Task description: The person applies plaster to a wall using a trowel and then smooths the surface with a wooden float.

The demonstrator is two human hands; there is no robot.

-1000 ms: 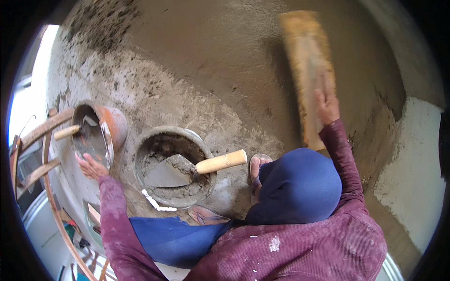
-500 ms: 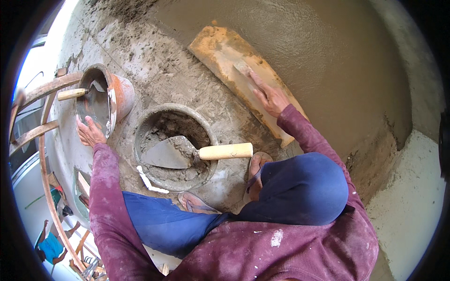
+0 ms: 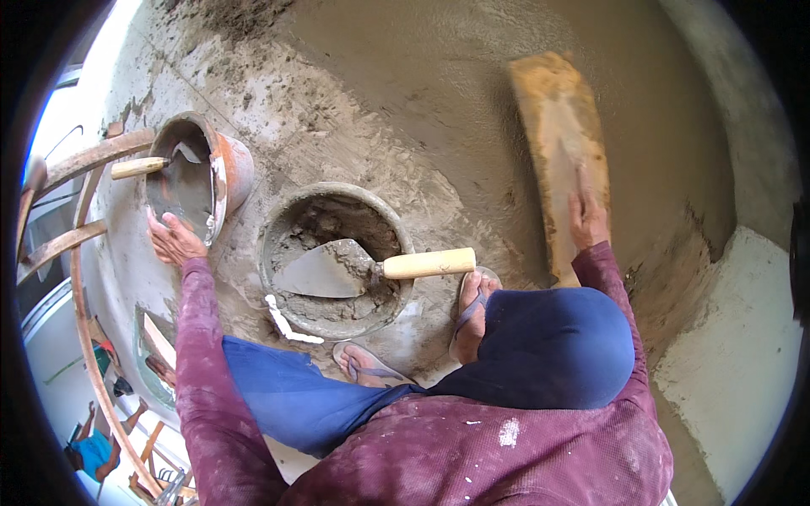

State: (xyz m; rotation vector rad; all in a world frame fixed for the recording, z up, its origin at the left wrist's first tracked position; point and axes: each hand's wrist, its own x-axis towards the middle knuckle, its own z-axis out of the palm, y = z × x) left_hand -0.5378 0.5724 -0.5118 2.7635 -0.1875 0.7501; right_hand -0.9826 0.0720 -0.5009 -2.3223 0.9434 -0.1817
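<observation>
My right hand (image 3: pixel 591 221) is closed on the handle of a long, mud-stained plastering float (image 3: pixel 558 110), the index finger lying forward along it. The float rests on smooth wet mortar (image 3: pixel 675 110), its long side running away from me. My left hand (image 3: pixel 177 239), fingers loosely apart and holding nothing, is at the near rim of a tilted orange bucket (image 3: pixel 236 173); whether it touches the rim I cannot tell. In the bucket are greyish water and a wooden-handled tool (image 3: pixel 140 167). A pointed trowel (image 3: pixel 325 271) lies across a round tub (image 3: pixel 278 207) of mortar.
Dry, crumbly mortar (image 3: pixel 240 21) lies at the far left. Curved-looking wooden bars (image 3: pixel 80 295) stand along the left side, with another person (image 3: pixel 94 447) beyond them. A pale concrete ledge (image 3: pixel 726 337) borders the wet mortar on the right. My sandalled feet (image 3: pixel 474 316) are beside the tub.
The float has swung from a leftward slant to nearly straight ahead, its far end moving right, my right hand moving right and nearer with it. My left hand stays by the bucket.
</observation>
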